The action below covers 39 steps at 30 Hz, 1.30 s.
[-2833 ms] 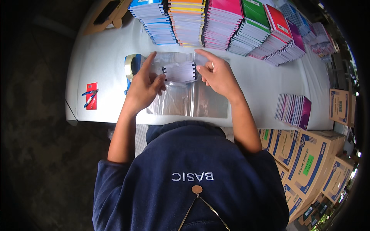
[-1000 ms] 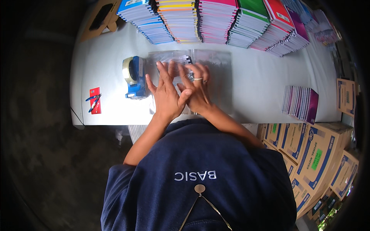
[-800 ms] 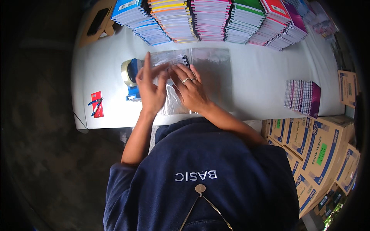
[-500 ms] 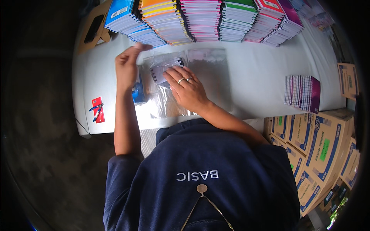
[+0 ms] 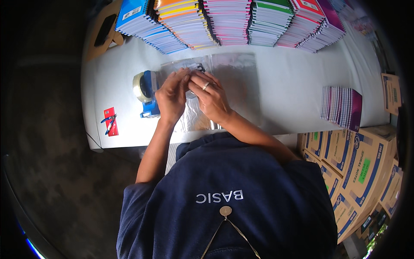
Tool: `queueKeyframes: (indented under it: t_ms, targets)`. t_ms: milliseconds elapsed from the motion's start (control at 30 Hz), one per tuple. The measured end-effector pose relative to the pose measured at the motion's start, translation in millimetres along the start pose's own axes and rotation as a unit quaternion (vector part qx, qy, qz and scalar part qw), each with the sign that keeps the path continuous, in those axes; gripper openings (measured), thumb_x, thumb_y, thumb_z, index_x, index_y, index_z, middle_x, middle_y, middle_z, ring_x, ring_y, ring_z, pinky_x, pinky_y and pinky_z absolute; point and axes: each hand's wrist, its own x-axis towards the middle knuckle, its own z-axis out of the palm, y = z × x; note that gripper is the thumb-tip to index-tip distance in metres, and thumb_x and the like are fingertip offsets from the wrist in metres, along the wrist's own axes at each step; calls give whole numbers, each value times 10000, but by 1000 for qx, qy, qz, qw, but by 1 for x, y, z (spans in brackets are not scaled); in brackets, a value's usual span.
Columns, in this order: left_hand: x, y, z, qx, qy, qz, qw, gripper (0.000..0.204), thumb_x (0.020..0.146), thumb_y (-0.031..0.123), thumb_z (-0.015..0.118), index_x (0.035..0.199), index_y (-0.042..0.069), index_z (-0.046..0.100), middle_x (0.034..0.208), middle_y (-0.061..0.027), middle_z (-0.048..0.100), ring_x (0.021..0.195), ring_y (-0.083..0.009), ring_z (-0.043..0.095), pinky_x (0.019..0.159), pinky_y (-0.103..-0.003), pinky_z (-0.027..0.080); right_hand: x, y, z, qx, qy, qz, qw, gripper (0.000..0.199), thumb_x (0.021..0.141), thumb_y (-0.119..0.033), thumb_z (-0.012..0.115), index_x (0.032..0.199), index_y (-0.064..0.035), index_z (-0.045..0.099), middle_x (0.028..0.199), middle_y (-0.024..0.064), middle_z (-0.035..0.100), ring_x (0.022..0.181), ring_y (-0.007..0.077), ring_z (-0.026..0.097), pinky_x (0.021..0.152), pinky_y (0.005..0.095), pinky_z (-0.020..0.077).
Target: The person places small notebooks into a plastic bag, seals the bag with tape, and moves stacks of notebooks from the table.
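Observation:
My left hand [image 5: 171,96] and my right hand [image 5: 211,96] meet over a small spiral-bound notebook bundle with a black coil [image 5: 199,67]. Most of the bundle is hidden under them. Bent and drawn together, the fingers of my left hand touch those of my right; what they pinch, if anything, is too small to see. My right hand's fingers curl over the bundle, a ring on one of them. Beneath lies a clear plastic sheet [image 5: 235,86], shiny and spread flat. Just left of my left hand stands a blue tape dispenser [image 5: 150,82] with a roll of clear tape [image 5: 139,87].
Tall stacks of coloured spiral notebooks [image 5: 226,26] line the table's far side. A row of purple notebooks [image 5: 340,107] lies at the right. Blue-handled pliers [image 5: 110,123] rest on a red card at the left. Cardboard boxes [image 5: 366,164] stand beside the table, right.
My left hand has come down and right from beside the tape dispenser to meet my right hand over the bundle. The dispenser is now uncovered. My right hand's fingers have bent more.

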Motion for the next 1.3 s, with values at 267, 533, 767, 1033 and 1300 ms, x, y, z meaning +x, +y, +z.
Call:
queueKeyframes:
  t_ms: [267, 533, 767, 1033, 1300]
  targets:
    - [-31, 18, -1, 189, -47, 113, 974, 344, 759, -22, 613, 1090, 72, 631, 1053, -112, 665, 1045, -271, 615, 963, -422, 446, 5, 8, -3, 109, 25, 26, 993, 669, 716, 85, 625, 1328, -67, 403, 1219, 108, 584, 1173, 227, 528, 938, 359, 372]
    - [-40, -21, -88, 222, 174, -250, 926, 324, 862, 211, 584, 1099, -9, 603, 894, -120, 644, 721, -177, 544, 716, -324, 453, 7, 20, -7, 54, 19, -34, 998, 637, 708, -40, 718, 1298, -114, 487, 1139, 34, 636, 1122, 174, 552, 875, 340, 377]
    - [-52, -78, -122, -38, -75, -559, 825, 387, 880, 391, 549, 988, 39, 665, 806, -37, 536, 677, -114, 410, 585, -276, 365, 7, 20, -5, 26, 11, -61, 998, 568, 731, -131, 728, 1264, -127, 529, 1107, 47, 638, 1111, 165, 545, 878, 342, 356]
    - [-135, -68, -141, -358, -16, -425, 831, 267, 839, 327, 603, 712, 93, 601, 1282, -146, 511, 1150, -287, 505, 1004, -408, 337, 6, 22, -5, 18, 9, -69, 997, 565, 741, -148, 729, 1268, -143, 525, 1086, 62, 634, 1099, 190, 530, 870, 352, 350]
    - [-92, -59, -135, -115, 46, -462, 878, 420, 889, 480, 524, 979, 80, 614, 1021, -56, 613, 960, -158, 541, 865, -321, 378, 7, 25, -5, -4, 2, -95, 995, 534, 757, -187, 721, 1254, -152, 528, 1091, 17, 633, 1105, 179, 513, 871, 361, 345]
